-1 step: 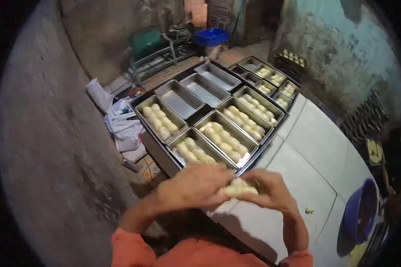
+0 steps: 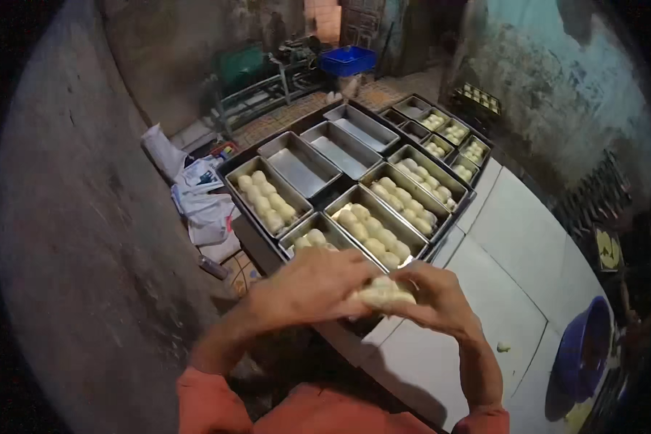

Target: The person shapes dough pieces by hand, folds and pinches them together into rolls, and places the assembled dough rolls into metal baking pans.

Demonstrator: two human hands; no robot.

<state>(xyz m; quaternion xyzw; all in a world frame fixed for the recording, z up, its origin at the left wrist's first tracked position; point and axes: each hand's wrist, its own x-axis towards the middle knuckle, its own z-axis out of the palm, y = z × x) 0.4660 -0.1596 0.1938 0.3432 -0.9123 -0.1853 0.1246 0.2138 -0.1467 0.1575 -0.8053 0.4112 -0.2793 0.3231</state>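
Observation:
My left hand (image 2: 315, 283) and my right hand (image 2: 435, 298) are close together in front of the near edge of a dark tray. Between them is a cluster of pale dough balls (image 2: 385, 292), gripped from both sides; the fingers partly cover it. Just beyond the hands, a metal loaf pan (image 2: 324, 223) holds dough balls, its near part hidden by my left hand. Beside it, another loaf pan (image 2: 380, 226) carries two rows of round dough pieces.
More filled loaf pans (image 2: 269, 194) and bare ones (image 2: 300, 165) stand on the tray. Smaller pans (image 2: 453, 132) lie farther back. A white tabletop (image 2: 499, 260) extends right, with a dough scrap (image 2: 503, 347) and a purple basin (image 2: 583, 350). White bags (image 2: 201, 200) lie left by the wall.
The hands and the dough between them have shifted slightly up and left over the nearest pan, covering more of it. The whole view has moved a little.

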